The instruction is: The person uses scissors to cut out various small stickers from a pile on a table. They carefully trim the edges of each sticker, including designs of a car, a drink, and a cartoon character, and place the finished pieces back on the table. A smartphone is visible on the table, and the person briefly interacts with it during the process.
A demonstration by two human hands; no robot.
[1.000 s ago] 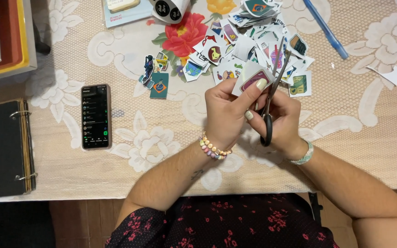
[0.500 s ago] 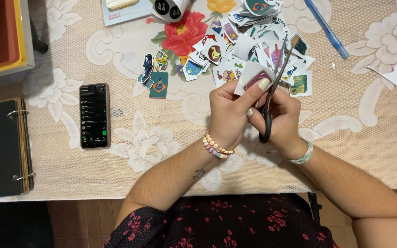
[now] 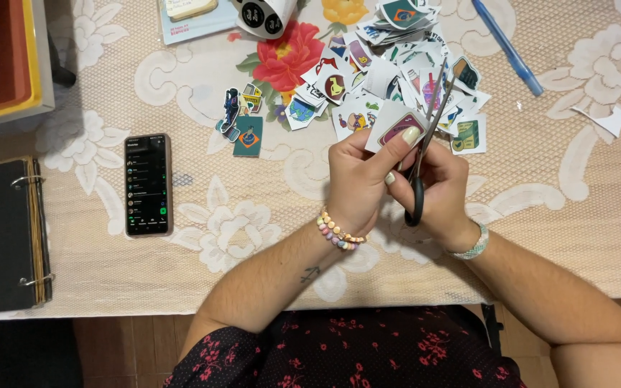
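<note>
Dark lit phone screen (image 3: 147, 185) beside black binder (image 3: 5, 237)

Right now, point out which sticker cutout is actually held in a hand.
The white-edged maroon oval cutout, pinched by the left hand beside the scissors; the others lie on the tablecloth.

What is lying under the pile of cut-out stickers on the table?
Under the sticker pile lies the lace tablecloth with a red flower beside it; anything beneath the pile's middle is covered.

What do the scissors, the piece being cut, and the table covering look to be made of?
Scissors: bright metal blades that catch the light, and dark handles, probably plastic, in the right hand.
Sticker piece in the left hand: thin printed paper with white borders, possibly glossy.
Tablecloth: beige lace-patterned fabric or vinyl with raised floral motifs; the look leaves it open.
</note>
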